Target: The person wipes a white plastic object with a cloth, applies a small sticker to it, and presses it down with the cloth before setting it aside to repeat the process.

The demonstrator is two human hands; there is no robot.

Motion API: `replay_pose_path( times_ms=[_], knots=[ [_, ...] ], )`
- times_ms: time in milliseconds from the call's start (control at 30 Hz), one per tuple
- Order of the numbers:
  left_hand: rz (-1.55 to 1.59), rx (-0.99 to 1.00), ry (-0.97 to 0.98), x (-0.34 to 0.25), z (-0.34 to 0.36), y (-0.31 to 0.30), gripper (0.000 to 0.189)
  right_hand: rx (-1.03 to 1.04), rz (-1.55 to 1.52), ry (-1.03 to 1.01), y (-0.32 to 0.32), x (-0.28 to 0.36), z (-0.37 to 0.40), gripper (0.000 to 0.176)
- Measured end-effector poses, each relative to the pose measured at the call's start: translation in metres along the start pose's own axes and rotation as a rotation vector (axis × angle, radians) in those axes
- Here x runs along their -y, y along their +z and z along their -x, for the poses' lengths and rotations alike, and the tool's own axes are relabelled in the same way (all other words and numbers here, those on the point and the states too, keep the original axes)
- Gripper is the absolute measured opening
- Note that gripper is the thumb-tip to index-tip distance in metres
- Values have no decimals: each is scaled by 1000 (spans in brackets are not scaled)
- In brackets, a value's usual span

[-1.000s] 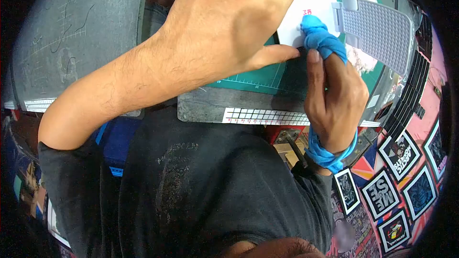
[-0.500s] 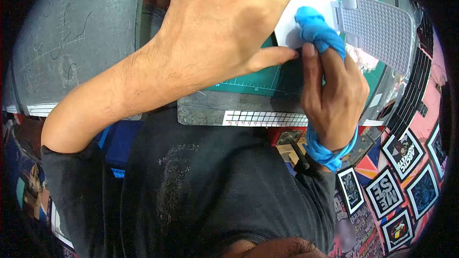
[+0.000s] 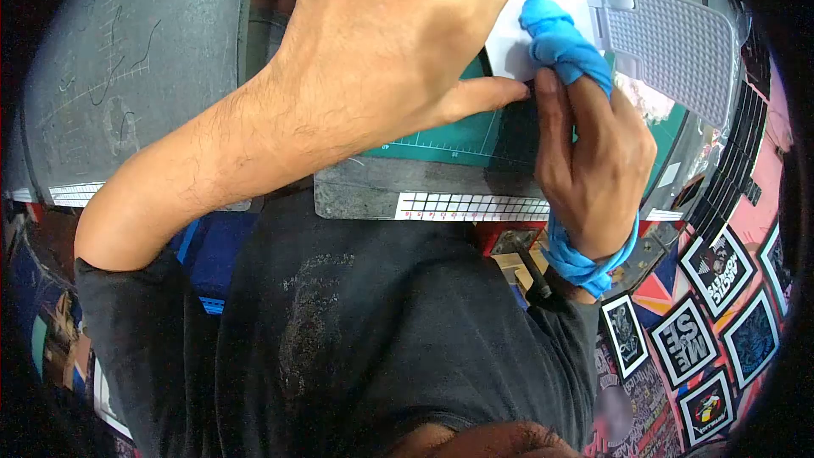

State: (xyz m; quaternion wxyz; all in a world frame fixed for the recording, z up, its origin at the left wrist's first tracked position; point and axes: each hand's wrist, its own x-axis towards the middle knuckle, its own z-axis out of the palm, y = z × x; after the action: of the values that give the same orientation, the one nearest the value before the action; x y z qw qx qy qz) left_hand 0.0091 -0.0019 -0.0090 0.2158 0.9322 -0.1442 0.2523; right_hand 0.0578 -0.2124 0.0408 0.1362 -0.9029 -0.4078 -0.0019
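Head view: flat left hand [image 3: 398, 34] hides much white panel [image 3: 510, 49]; right hand [image 3: 593, 157] pinches blue cloth [image 3: 560, 38].

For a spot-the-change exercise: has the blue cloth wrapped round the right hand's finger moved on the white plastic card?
Yes. The blue cloth slid up the image across the white plastic card, towards its far edge, covering the red writing seen earlier.
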Motion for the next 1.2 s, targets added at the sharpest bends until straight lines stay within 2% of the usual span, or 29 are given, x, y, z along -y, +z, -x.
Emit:
replay_pose_path(
  times_ms=[100, 200, 300, 400, 600, 700, 800, 900, 1000, 1100, 1200],
  knots=[
    [176, -58, -48, -1, 0, -3, 57, -33, -10, -22, -1, -1, 4, 17],
    [-125, -21, 70, 3, 0, 2, 57, -28, 7, -29, -1, -1, -1, 17],
    [148, -49, -25, -6, -1, -8, 57, 72, 10, -17, -10, 7, -12, 25],
    [125, 0, -54, -5, -1, -7, 57, 65, -7, -12, -9, 2, 1, 23],
    [-144, -14, 64, 0, 2, 7, 56, 43, 1, 8, -7, 1, -5, 22],
    [138, -83, -13, -5, -2, -4, 55, 87, 45, 12, -8, 3, -5, 23],
    [-104, 82, -31, -3, -2, 3, 55, 83, -1, 29, -9, 1, 5, 24],
    [-45, 22, 2, 3, -2, 6, 54, 60, -1, 31, -6, 0, -1, 24],
    [141, -8, -49, -7, -5, -6, 55, 79, -13, 20, -8, 2, -12, 23],
    [150, -84, -36, -6, -4, -2, 55, 63, 3, 27, -6, -3, 1, 23],
    [-94, 72, -18, -7, -9, -6, 55, 71, 25, 41, -11, 4, 1, 22]
  ],
)
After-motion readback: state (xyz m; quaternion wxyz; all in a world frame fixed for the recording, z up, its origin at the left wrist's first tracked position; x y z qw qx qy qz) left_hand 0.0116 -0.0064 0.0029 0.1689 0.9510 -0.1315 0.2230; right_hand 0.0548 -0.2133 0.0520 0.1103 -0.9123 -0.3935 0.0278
